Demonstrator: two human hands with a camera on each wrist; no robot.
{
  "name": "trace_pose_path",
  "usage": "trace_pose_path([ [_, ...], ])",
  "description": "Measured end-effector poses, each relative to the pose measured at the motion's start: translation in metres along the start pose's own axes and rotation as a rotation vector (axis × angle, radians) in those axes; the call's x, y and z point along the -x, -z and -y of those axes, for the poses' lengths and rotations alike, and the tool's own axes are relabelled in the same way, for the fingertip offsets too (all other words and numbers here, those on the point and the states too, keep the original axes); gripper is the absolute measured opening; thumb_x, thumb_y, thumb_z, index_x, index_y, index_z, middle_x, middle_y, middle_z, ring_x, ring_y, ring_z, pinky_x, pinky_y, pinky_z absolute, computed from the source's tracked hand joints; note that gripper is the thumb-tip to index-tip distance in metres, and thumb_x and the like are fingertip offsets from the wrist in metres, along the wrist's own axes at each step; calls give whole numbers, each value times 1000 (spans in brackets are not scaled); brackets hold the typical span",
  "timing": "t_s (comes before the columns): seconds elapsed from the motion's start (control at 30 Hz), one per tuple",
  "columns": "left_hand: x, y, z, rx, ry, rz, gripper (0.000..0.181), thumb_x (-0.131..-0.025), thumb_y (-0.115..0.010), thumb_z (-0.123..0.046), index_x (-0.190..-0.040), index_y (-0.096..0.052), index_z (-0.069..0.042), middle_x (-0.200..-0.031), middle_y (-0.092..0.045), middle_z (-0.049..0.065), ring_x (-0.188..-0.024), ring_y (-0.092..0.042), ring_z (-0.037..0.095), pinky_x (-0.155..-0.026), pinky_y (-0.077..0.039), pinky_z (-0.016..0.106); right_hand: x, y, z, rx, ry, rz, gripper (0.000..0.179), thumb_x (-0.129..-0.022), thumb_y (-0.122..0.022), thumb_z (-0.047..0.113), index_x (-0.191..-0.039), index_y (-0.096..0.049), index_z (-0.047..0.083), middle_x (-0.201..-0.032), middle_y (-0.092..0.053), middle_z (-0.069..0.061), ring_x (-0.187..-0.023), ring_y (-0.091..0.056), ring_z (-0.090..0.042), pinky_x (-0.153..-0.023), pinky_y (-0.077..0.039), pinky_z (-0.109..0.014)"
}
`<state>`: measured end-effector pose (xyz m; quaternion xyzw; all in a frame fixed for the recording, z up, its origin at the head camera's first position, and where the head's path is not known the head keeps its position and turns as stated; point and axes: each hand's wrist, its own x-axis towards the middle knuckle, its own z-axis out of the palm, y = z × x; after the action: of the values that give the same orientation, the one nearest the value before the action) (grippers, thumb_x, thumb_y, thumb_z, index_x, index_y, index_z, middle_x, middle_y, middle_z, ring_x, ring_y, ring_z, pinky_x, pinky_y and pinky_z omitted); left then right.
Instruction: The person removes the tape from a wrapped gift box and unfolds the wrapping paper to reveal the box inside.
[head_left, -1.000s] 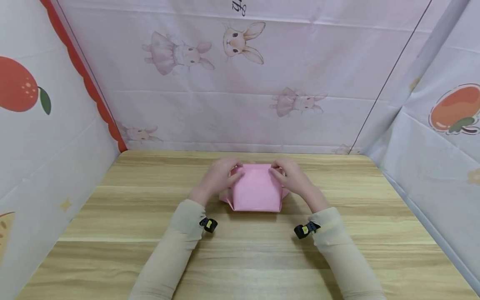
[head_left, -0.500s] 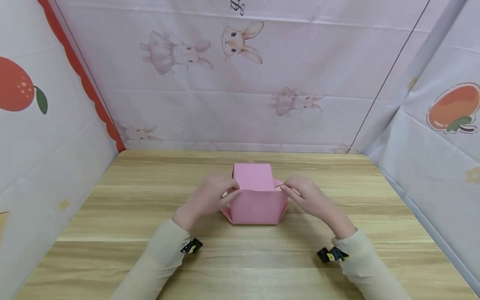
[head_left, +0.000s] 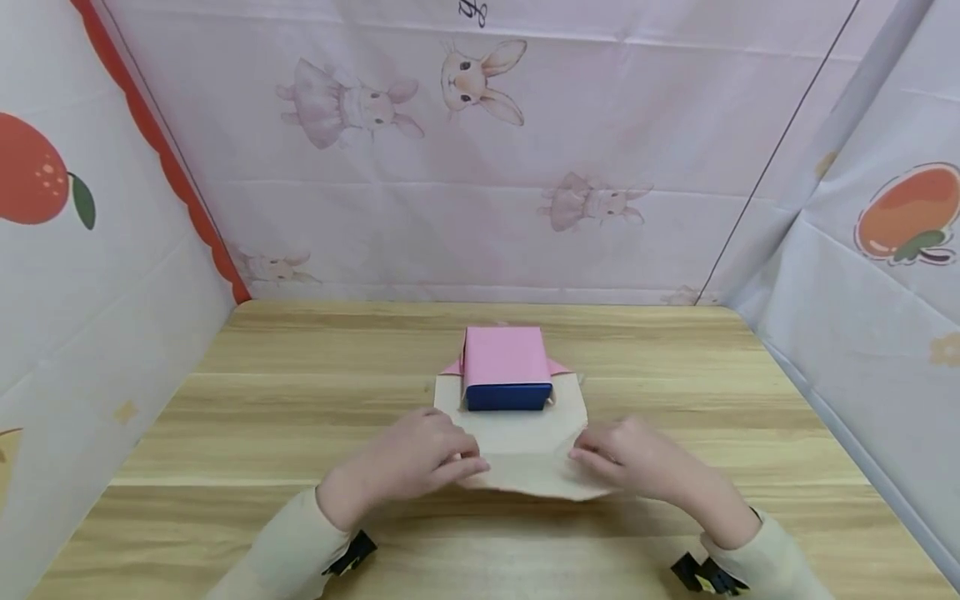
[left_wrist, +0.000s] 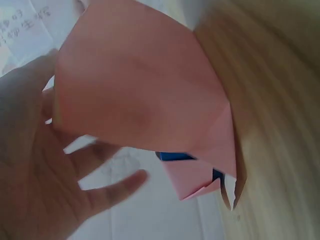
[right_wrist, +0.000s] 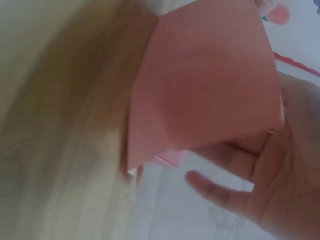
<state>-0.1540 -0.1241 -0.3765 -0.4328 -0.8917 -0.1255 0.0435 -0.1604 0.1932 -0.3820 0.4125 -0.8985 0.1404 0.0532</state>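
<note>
A blue box (head_left: 510, 397) sits on a sheet of pink paper (head_left: 506, 354), which covers its top while its near side shows. Toward me, the sheet's cream inner face (head_left: 517, 437) lies spread in a wide flap. My left hand (head_left: 412, 458) pinches the flap's near left edge, and my right hand (head_left: 645, 467) pinches its near right edge. From the left wrist, the flap's pink outer face (left_wrist: 140, 75) stands lifted beside the palm, the lower fingers spread. The right wrist view has the same pink face (right_wrist: 205, 75) raised off the wood, its corner between thumb and fingers.
The wooden table (head_left: 285, 392) extends on both sides and in front. A rabbit-print cloth (head_left: 420, 225) hangs along the back edge. Fruit-print cloths stand at left (head_left: 90, 308) and right (head_left: 862, 292).
Both hands have pulled the near flap of pink paper back toward me and down from the top of the box, uncovering its blue near side and the cream inner face.
</note>
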Motion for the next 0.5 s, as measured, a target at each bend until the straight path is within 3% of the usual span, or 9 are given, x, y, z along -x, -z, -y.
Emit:
trace_pose_path([
  [0.1,5,-4,-2,34,44,99,34,-99,-47,-49,-92,-72,-28,-79,-65,-22,-77,-56,2,-84,-48,35,3,-7,0,-15,-32,76,17,-96,-59,25,-94,-73,15,-86,-72,7,-77,-65,-4,-71,-56,-27],
  [0.27,9,-14,-3,-54,75,152,25,-95,-58,-43,-105,-72,-26,-97,-73,-13,-91,-64,11,-88,-50,40,4,-22,0,-1,-54,134,18,-95,-61,26,-99,-73,13,-95,-72,4,-88,-67,-10,-79,-56,-31],
  [0.5,2,-26,-9,-110,176,254,44,-87,-65,-48,-125,-64,-25,-123,-66,-2,-113,-59,22,-95,-46,50,-5,-35,12,37,-24,173,26,-90,-66,36,-107,-69,16,-105,-68,3,-95,-65,-14,-82,-55,-32],
])
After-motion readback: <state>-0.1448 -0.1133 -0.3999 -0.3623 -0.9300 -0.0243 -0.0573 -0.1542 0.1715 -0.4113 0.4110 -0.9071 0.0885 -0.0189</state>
